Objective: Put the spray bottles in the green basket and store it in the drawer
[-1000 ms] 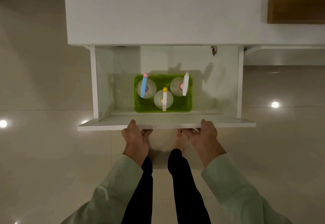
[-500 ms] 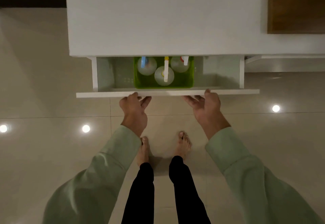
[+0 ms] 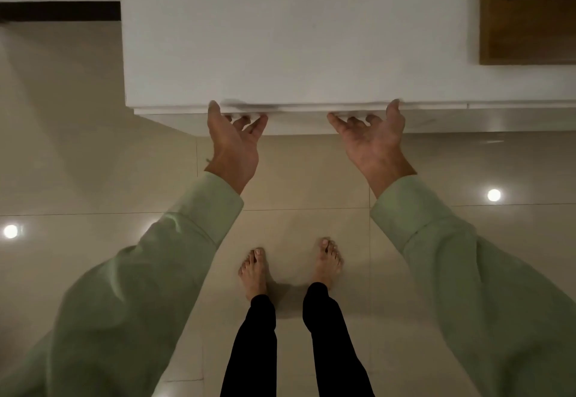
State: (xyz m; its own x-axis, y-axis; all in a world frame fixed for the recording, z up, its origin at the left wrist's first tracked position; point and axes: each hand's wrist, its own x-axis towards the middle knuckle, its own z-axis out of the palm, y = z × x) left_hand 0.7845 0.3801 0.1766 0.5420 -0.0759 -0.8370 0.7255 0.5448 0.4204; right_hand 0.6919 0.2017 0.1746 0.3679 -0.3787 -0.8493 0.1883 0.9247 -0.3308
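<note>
Both hands pressed the drawer front [image 3: 299,109] flush under the desk [image 3: 280,38]; left hand [image 3: 236,144] and right hand [image 3: 371,141] each kept a wide grip, thumbs on its top edge, fingers beneath, likely to steady the closing; basket and bottles were hidden, presumably inside.

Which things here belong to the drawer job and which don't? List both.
Job:
- drawer front, pushed in under the white cabinet top
- left hand and right hand, fingers spread against it

Not part of it:
- wooden board
- tiled floor
- bare feet
</note>
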